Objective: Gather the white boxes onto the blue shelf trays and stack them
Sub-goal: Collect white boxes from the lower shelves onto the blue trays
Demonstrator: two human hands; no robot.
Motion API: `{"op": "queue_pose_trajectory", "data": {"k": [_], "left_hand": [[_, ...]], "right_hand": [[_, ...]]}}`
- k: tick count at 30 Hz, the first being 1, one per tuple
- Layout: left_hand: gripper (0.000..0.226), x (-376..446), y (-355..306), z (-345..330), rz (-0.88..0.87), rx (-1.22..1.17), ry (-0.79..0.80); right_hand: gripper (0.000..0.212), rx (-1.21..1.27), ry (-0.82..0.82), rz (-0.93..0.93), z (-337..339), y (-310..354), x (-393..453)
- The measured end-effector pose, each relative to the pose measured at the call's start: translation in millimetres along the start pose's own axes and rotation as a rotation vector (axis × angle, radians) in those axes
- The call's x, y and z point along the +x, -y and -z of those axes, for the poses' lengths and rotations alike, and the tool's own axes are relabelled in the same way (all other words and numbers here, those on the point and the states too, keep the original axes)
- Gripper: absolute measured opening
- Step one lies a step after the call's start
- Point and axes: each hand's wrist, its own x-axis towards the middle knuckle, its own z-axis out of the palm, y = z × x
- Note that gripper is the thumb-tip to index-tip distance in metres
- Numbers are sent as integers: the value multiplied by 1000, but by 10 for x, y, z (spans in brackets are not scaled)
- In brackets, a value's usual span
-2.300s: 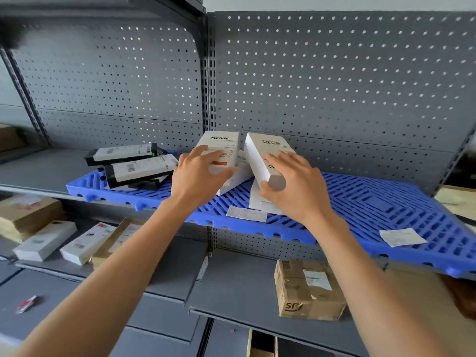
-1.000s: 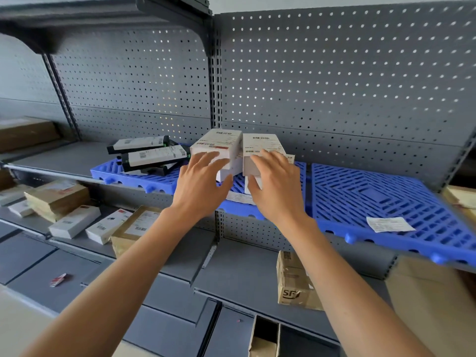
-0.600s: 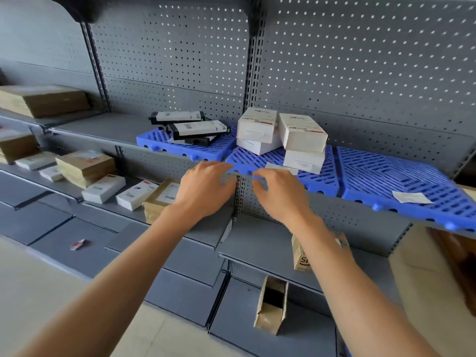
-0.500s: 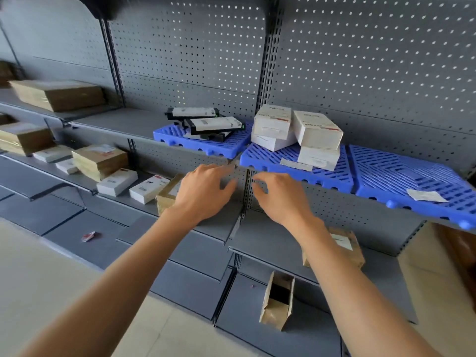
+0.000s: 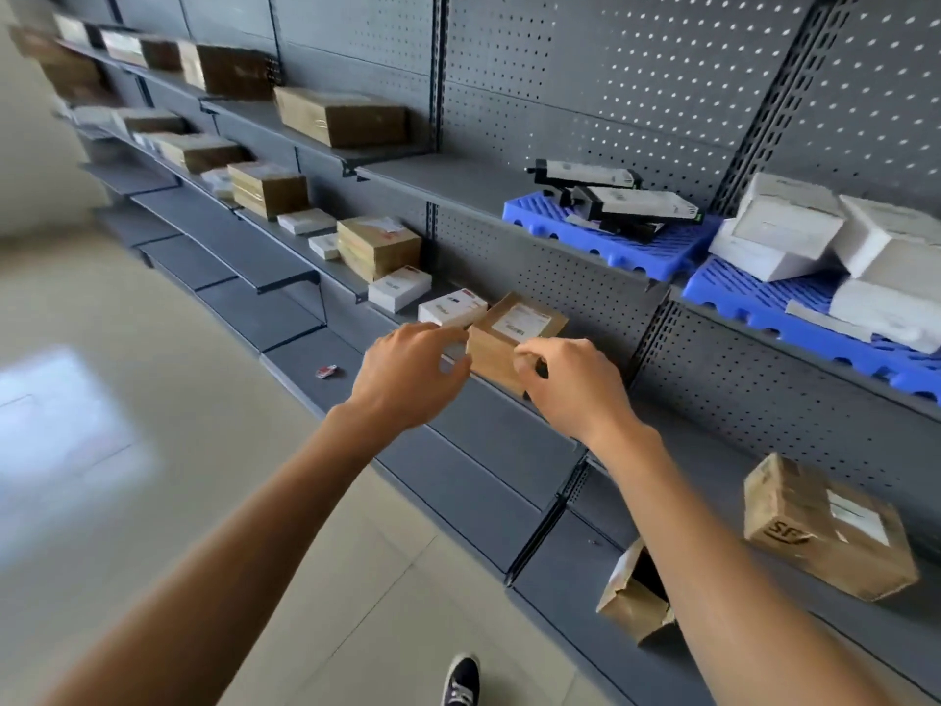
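Observation:
Several white boxes (image 5: 814,236) lie piled on the right blue shelf tray (image 5: 753,303). The left blue tray (image 5: 611,247) carries black-and-white boxes (image 5: 631,201). On the lower grey shelf lie more white boxes: one (image 5: 450,308) beside a brown carton (image 5: 514,338), another (image 5: 399,287) to its left, and two smaller ones (image 5: 310,231) further along. My left hand (image 5: 407,369) hovers just in front of the nearest white box, fingers loosely curled and holding nothing. My right hand (image 5: 570,384) hangs in front of the brown carton, also holding nothing.
Stacked brown cartons (image 5: 377,242) stand along the lower and upper shelves to the left. A taped SF carton (image 5: 825,527) and a small open carton (image 5: 634,593) sit on low shelves at the right. A small red item (image 5: 327,371) lies on the bottom shelf. My shoe (image 5: 461,680) is on the tiled floor.
Both hands let go of the white boxes on the blue tray and dropped to the lower shelf. The view swung left and down, so the trays now sit at the upper right.

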Motion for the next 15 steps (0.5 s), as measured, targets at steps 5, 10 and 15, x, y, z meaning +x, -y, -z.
{"op": "queue_pose_trajectory", "data": {"k": [5, 10, 15], "left_hand": [[39, 1, 466, -16, 80, 24, 14], [39, 159, 959, -5, 134, 12, 5], [39, 501, 1425, -3, 161, 38, 7]], "right_hand": [[26, 30, 64, 54, -372, 234, 294], [26, 65, 132, 116, -764, 465, 727], [30, 66, 147, 157, -1080, 615, 1175]]}}
